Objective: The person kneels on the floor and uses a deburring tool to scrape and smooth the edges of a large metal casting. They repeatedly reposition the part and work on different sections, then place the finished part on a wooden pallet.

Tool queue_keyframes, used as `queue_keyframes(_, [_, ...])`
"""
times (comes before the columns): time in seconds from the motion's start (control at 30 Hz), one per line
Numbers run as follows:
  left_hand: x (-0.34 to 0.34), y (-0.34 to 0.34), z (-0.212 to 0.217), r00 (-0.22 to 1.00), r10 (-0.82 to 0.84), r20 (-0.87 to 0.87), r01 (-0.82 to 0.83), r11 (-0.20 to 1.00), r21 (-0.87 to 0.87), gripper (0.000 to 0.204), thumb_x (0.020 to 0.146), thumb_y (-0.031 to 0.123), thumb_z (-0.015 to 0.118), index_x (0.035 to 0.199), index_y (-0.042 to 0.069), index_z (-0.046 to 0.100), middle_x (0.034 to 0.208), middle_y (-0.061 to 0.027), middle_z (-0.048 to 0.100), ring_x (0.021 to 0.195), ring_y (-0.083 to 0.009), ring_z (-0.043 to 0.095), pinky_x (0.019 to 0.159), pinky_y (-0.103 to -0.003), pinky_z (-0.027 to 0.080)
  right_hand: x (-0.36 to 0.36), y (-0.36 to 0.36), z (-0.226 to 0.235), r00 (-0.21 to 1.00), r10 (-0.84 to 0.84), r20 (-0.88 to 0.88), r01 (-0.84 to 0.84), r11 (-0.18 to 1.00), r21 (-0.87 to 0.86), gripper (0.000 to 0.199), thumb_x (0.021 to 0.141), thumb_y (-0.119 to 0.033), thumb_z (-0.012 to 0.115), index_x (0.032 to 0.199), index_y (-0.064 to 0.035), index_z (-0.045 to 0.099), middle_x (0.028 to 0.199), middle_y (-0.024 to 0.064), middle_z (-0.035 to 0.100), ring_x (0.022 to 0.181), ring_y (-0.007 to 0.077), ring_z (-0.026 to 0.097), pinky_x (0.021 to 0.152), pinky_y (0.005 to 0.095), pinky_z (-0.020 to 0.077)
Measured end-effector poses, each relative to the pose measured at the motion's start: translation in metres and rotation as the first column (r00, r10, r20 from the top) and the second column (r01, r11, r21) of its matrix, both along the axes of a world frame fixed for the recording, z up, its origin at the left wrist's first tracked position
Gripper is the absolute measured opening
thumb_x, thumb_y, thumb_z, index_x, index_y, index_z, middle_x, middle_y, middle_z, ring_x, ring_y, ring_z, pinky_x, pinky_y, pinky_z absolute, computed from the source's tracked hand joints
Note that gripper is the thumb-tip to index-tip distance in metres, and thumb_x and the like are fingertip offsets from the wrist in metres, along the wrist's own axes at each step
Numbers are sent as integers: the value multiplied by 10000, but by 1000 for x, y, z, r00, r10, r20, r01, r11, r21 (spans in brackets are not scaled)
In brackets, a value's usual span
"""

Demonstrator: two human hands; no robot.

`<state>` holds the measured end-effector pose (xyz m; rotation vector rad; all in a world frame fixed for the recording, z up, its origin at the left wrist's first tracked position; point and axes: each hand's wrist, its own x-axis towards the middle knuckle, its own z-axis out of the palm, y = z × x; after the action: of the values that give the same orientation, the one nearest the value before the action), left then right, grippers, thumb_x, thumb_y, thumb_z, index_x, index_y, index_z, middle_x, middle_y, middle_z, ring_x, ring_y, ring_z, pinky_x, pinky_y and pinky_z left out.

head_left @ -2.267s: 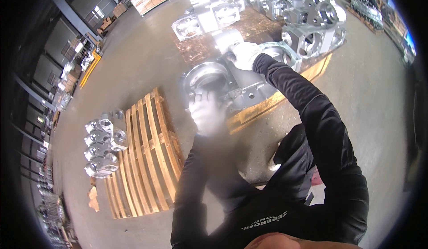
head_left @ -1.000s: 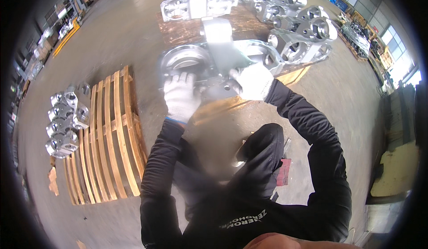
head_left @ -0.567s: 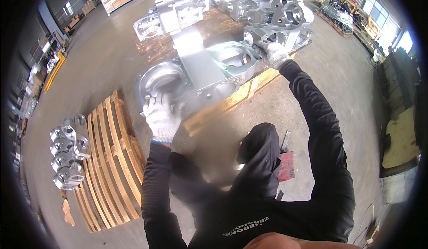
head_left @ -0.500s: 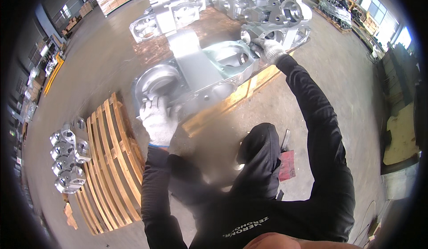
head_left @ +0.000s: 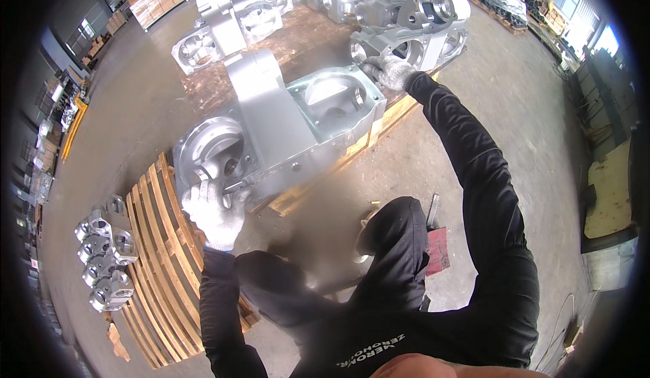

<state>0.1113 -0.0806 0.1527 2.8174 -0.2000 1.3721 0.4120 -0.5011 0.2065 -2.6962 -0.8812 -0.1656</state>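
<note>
A large silver metal casting (head_left: 261, 97) lies across the front of a low wooden pallet (head_left: 394, 116). It has a round opening at its left end, a broad raised band in the middle and a wide opening to the right. My left hand (head_left: 215, 212), in a white knit glove, curls over the near-left end; its fingertips are partly hidden by glare. Around the far-right corner closes my gloved right hand (head_left: 398, 75), near another casting (head_left: 409, 50). Both arms are stretched out, and my knees are below the casting.
More silver castings (head_left: 227, 16) stand behind on a brown sheet (head_left: 291, 36). At left is a slatted wooden pallet (head_left: 162, 242), with several smaller castings (head_left: 108, 253) beside it. A red flat piece (head_left: 438, 249) lies by my knee. Stacked boxes (head_left: 156, 2) stand farther back.
The casting's left end has shifted left and toward me, with my left hand moving along on it. My right hand remains at the far-right corner. The whole view has also shifted slightly.
</note>
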Motion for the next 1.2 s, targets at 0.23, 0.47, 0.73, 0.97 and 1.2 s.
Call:
queue_keyframes(0.23, [2, 1, 2, 1000, 13, 12, -13, 1000, 17, 547, 811, 479, 809, 1118, 42, 694, 1094, -171, 677, 1000, -383, 601, 975, -520, 426, 28, -11, -33, 989, 84, 120, -88, 996, 31, 313, 1043, -147, 629, 1348, -125, 693, 1114, 217, 698, 995, 332, 697, 899, 394, 556])
queue_keyframes(0.47, [-4, -5, 4, 992, 77, -98, -78, 997, -9, 486, 764, 334, 830, 1130, 42, 698, 1083, -168, 686, 1023, -379, 608, 987, -517, 430, 42, -21, -69, 946, 47, 321, -54, 998, 14, 321, 1015, -289, 601, 1321, -218, 667, 1059, 143, 727, 951, 376, 687, 846, 493, 542])
queue_keyframes(0.73, [-5, -10, 7, 985, 108, -132, -118, 991, -68, 528, 735, 276, 847, 1180, 28, 708, 1119, -205, 694, 1068, -394, 636, 1026, -521, 449, -4, -33, -58, 975, 103, 199, -105, 995, -1, 381, 977, -40, 599, 1354, -78, 638, 1178, 146, 719, 1034, 319, 706, 870, 408, 570])
queue_keyframes(0.97, [-6, -18, 17, 993, 77, -84, -84, 993, -87, 472, 767, 385, 852, 1099, 82, 709, 1105, -164, 695, 1052, -364, 645, 1001, -492, 447, -79, -50, -27, 898, 159, 411, -146, 987, -62, 365, 966, -74, 665, 1330, -62, 655, 1209, 178, 710, 1123, 419, 670, 967, 495, 537])
queue_keyframes(1.2, [-5, -21, 20, 996, 69, -59, -75, 992, -102, 402, 780, 379, 848, 1046, 111, 708, 979, -101, 687, 1046, -344, 652, 984, -494, 454, -131, -51, -14, 944, 147, 295, -192, 973, 131, 286, 971, -105, 683, 1250, -43, 681, 1057, 167, 748, 947, 377, 729, 806, 451, 584])
